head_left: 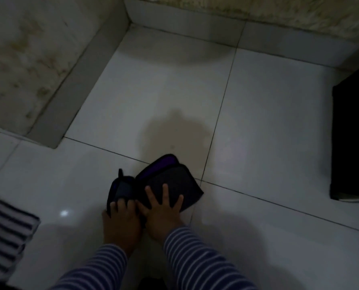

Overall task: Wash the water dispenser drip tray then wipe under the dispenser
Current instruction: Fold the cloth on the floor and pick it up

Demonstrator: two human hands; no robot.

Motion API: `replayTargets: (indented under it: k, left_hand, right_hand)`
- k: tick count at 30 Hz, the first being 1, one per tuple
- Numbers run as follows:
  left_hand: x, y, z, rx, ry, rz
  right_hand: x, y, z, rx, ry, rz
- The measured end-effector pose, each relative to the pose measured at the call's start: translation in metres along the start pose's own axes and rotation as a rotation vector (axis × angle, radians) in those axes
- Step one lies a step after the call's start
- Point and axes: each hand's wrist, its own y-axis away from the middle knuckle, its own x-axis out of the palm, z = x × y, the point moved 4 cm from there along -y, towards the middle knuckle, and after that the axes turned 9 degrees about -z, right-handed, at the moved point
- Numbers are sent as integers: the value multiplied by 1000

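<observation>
A dark cloth (170, 181) with a purple inner side lies folded on the white tiled floor (268, 126) in the lower middle of the head view. My right hand (164, 208) presses flat on the cloth's right part, fingers spread. My left hand (120, 216) rests on the cloth's left fold, fingers curled over its near edge. Both sleeves are striped blue and white. A faint darker patch (174, 130) marks the tile just beyond the cloth. No drip tray is in view.
A black box-like object (352, 132) stands at the right edge. Stained walls with a grey skirting (74, 80) form a corner at the top left. A striped fabric (5, 231) shows at the lower left.
</observation>
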Motion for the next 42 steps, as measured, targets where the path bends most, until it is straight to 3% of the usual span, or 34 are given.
replayTargets:
  k: [4, 11, 15, 17, 21, 24, 28, 32, 36, 39, 42]
  left_hand:
    - [4, 25, -32, 67, 2, 97]
    - [-28, 25, -154, 577, 135, 122]
    - [-33, 31, -211, 785, 137, 301]
    - [-31, 34, -209, 757, 141, 293]
    - [-21, 30, -149, 519, 141, 49]
    - [4, 35, -91, 289, 55, 69]
    - [24, 48, -73, 200, 26, 154]
    - [7, 53, -127, 329, 105, 85]
    - [-13, 47, -197, 601, 156, 182]
    - [-26, 31, -237, 776, 29, 220]
    - [-37, 6, -263, 819, -75, 213]
  right_hand:
    - [17, 34, -25, 127, -134, -33]
    - [29, 97, -138, 610, -434, -198]
    - [39, 137, -191, 823, -527, -250]
    - [42, 134, -185, 843, -531, -257]
    - [42, 101, -123, 666, -411, -213]
    - [47, 81, -62, 456, -337, -66]
    - [56, 85, -47, 434, -377, -37]
    - [60, 104, -88, 626, -529, -188]
    - [51, 129, -158, 788, -591, -329]
    - [35, 139, -213, 836, -596, -362]
    - [10, 132, -252, 824, -546, -373]
